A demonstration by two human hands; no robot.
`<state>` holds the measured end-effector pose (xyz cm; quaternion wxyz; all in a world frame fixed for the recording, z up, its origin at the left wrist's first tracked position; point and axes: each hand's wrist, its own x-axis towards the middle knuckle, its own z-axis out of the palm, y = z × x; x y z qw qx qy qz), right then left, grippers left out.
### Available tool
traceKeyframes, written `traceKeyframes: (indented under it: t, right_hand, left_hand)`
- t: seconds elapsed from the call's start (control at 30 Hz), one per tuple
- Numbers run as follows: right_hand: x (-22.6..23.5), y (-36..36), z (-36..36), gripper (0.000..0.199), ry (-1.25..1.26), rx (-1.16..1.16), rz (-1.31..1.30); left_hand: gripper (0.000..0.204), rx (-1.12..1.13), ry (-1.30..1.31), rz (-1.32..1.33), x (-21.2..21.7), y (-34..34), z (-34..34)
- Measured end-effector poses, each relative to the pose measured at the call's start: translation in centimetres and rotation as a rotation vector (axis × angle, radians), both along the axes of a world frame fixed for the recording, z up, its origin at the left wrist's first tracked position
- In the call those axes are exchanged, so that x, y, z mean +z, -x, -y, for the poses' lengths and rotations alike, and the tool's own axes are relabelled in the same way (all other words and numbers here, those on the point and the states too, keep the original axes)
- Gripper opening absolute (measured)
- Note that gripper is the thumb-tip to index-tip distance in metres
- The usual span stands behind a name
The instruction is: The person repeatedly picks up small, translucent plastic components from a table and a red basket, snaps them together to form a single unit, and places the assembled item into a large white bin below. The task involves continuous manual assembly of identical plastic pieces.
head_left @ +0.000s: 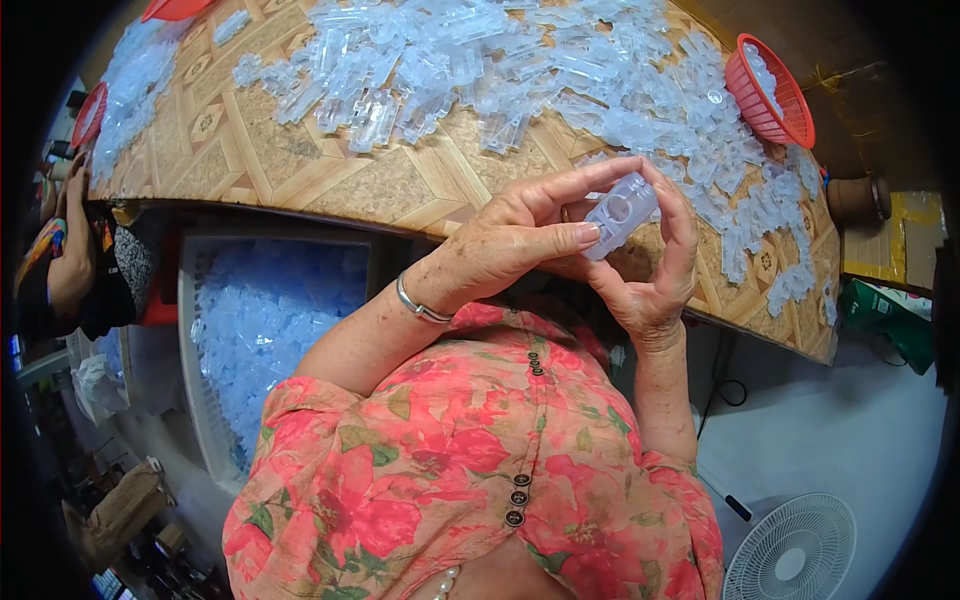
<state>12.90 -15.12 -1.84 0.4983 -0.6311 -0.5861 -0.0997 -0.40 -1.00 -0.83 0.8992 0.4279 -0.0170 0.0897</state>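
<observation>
Between my two hands, above the near edge of the table, is a small clear plastic part (620, 215) with a round opening in its face. My left hand (530, 225) pinches it, thumb across its lower left side and fingers stretched behind it. On the other side my right hand (660, 275) curls round the part, with its thumb near the lower end and its fingertips near the top. Loose clear plastic pieces (440, 60) lie heaped on the table beyond my hands, many of them long and flat.
The wood-patterned table (370, 185) curves round in front of me. At its right stands a red basket (765, 95) holding small clear parts. A white crate (187, 330) full of clear pieces sits below on my left. A white fan (790, 560) is at lower right; another person's arm (72, 250) shows at far left.
</observation>
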Motion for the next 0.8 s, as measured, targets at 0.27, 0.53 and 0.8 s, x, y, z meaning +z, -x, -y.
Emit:
traceKeyframes:
  t: [0.27, 0.53, 0.8]
  right_hand:
    - [-0.5, 0.4, -0.2, 0.08, -0.051, -0.037, 0.022]
    - [0.7, 1.2, 2.2, 0.07, 0.189, -0.126, -0.031]
    - [0.6, -0.8, 4.3, 0.042, 0.342, -0.151, 0.03]
  left_hand:
    - [0.067, 0.138, -0.501, 0.12, 0.1, -0.2, -0.1]
    - [0.066, 0.274, -1.092, 0.058, 0.6, -0.1, 0.3]
    - [0.056, 0.502, -1.274, 0.151, -1.3, -1.3, 1.3]
